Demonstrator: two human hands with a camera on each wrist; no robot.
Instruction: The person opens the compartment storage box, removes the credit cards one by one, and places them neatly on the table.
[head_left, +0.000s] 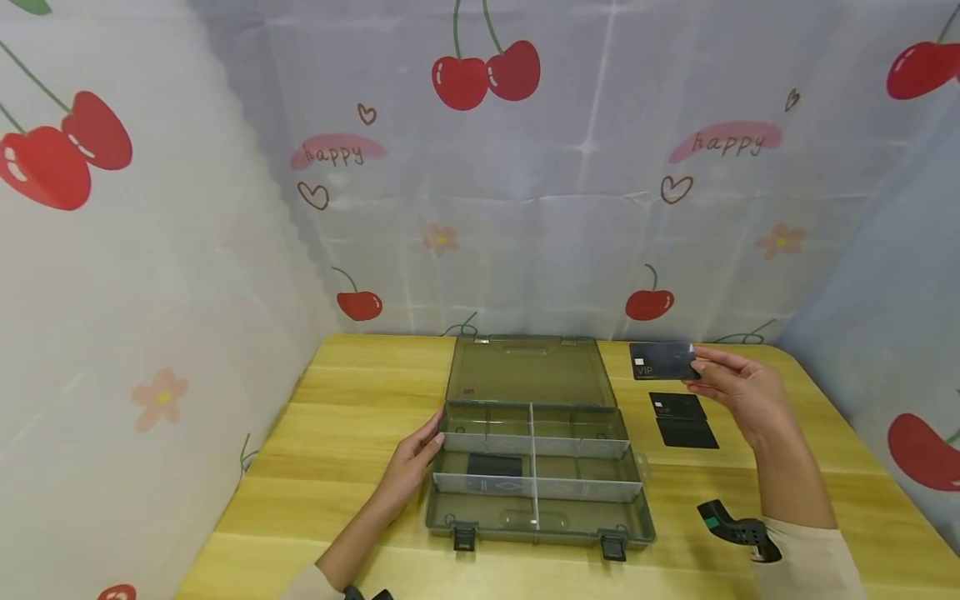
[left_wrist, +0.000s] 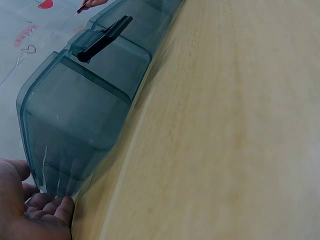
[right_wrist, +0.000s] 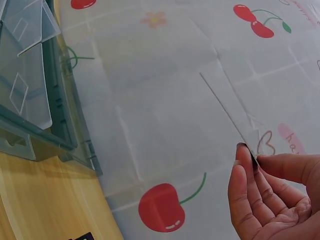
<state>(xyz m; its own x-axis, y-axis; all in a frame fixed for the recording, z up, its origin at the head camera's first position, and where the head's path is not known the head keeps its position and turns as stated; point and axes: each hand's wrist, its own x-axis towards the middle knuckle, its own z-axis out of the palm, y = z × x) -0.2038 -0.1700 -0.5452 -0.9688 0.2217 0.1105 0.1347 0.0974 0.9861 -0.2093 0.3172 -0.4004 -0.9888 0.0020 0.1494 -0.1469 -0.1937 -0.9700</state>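
Note:
My right hand (head_left: 753, 400) pinches a black VIP card (head_left: 662, 361) by its right end, thumb on the front face, above the table at the right. In the right wrist view the card (right_wrist: 225, 111) shows edge-on as a thin line. A grey-green see-through storage box (head_left: 555, 537) lies with its lid (head_left: 532, 371) folded back. My left hand (head_left: 408, 471) grips the box's left side, thumb at the rim; in the left wrist view its fingers curl at the box's lower end. A black card (head_left: 495, 465) stands in the middle left compartment.
Two more black cards, a VIP one (head_left: 677, 405) and a plain-looking one (head_left: 688, 433), lie right of the box on the wooden table (head_left: 360, 392). Clear dividers (head_left: 585, 481) split the box. Its two front latches (head_left: 464, 537) hang open. Cherry-print cloth (head_left: 517, 217) surrounds the table.

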